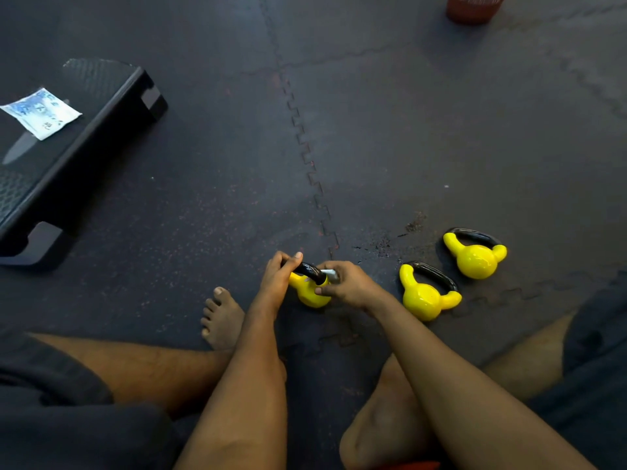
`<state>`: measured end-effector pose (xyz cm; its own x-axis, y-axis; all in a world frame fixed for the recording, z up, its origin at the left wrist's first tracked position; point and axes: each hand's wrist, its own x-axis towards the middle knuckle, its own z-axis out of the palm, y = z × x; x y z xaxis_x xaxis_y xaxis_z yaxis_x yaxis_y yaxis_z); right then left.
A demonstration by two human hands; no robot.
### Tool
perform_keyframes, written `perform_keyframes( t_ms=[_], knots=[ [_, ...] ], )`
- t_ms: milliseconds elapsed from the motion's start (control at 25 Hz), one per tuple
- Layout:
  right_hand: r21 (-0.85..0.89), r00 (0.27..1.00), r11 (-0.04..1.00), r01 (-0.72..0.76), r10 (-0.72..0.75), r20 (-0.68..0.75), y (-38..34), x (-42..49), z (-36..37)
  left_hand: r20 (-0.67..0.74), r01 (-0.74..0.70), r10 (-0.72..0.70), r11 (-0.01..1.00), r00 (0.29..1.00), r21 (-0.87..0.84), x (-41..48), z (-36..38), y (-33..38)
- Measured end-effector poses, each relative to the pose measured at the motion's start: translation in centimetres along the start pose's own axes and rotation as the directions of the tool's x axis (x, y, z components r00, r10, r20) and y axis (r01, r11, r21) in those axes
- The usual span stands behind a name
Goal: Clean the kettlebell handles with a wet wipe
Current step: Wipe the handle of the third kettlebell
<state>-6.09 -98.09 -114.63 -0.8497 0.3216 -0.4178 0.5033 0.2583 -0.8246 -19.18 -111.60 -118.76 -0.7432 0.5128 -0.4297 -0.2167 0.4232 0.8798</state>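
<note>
I see a dark rubber floor (407,130) of interlocking tiles filling most of the view, with a toothed seam running down the middle toward my hands. At the left sits a black step platform (84,137), angled, and on its top lies a white-and-blue wipe packet (42,111). A reddish bin (473,8) is cut off at the top edge, well apart from everything else.

My legs are folded on the floor at the bottom of the frame, one bare foot (220,317) just left of my forearms.

Three yellow kettlebells with black handles lie on the floor. The far kettlebell (475,257) and the middle kettlebell (424,295) lie to the right, near each other and untouched. The near kettlebell (310,293) is between my hands, close in front of the foot.

My left hand (278,279) is closed around the left end of its handle (310,270), thumb up over the top — steadying it. My right hand (349,283) is curled around the handle's right end with a white wipe (330,274) pinched under the fingers — only a small corner of it shows, pressed against the black bar.
</note>
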Motion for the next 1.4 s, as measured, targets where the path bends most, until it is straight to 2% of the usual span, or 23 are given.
perform_keyframes(
  t_ms=[80, 200, 360, 440, 600, 640, 720, 840, 920, 1080, 1200, 1400],
  knots=[
    [-0.051, 1.0, 0.999, 0.005, -0.005, 0.007, -0.1, -0.4, -0.2, 0.03, -0.039, 0.039, 0.999, 0.999, 0.006, 0.0, 0.2, 0.4],
    [-0.074, 0.99, 0.997, 0.022, -0.032, -0.134, -0.1, -1.4, 0.3, 0.054, -0.077, 0.076, 0.997, 0.996, 0.022, 0.1, 0.6, 1.1],
    [0.106, 0.93, 0.994, 0.03, 0.011, -0.368, 0.1, -2.5, 1.9, 0.036, -0.071, 0.069, 0.996, 0.997, 0.048, 0.1, 1.0, 1.6],
    [0.106, 0.937, 0.994, 0.024, 0.015, -0.35, 0.0, -2.4, 1.8, 0.021, -0.055, 0.054, 0.997, 0.998, 0.052, -0.1, 0.8, 1.6],
    [-0.1, 0.998, 0.995, 0.011, -0.017, -0.053, -0.4, -1.4, 0.3, 0.029, -0.054, 0.052, 0.996, 0.998, 0.064, -0.6, 0.6, 1.6],
    [-0.118, 0.998, 0.993, 0.006, -0.013, -0.055, -0.4, -1.3, 0.3, 0.031, -0.052, 0.05, 0.996, 0.998, 0.068, -0.6, 0.5, 1.6],
    [-0.072, 0.984, 0.997, -0.001, -0.012, -0.18, -0.6, -1.5, 0.9, 0.012, -0.042, 0.041, 0.996, 0.999, 0.074, -0.7, 0.6, 1.7],
    [0.08, 0.915, 0.997, -0.008, 0.04, -0.402, -0.9, -1.9, 1.8, -0.041, -0.018, 0.023, 0.992, 0.999, 0.122, -0.8, 0.8, 1.7],
    [0.139, 0.871, 0.99, -0.02, 0.085, -0.483, -0.7, -1.7, 1.9, -0.054, 0.002, 0.01, 0.978, 0.998, 0.21, -0.9, 0.8, 1.6],
    [0.26, 0.803, 0.963, -0.069, 0.209, -0.559, -0.4, -1.4, 1.7, -0.039, -0.027, 0.043, 0.941, 0.998, 0.337, -1.5, 1.2, 2.3],
    [0.313, 0.724, 0.94, -0.137, 0.311, -0.616, -0.3, -1.2, 1.8, -0.043, -0.059, 0.089, 0.886, 0.995, 0.46, -2.0, 2.0, 2.5],
    [0.38, 0.618, 0.899, -0.216, 0.427, -0.66, -0.9, -1.0, 3.4, -0.049, -0.119, 0.154, 0.897, 0.987, 0.425, -3.3, 2.7, 3.0]
  ],
)
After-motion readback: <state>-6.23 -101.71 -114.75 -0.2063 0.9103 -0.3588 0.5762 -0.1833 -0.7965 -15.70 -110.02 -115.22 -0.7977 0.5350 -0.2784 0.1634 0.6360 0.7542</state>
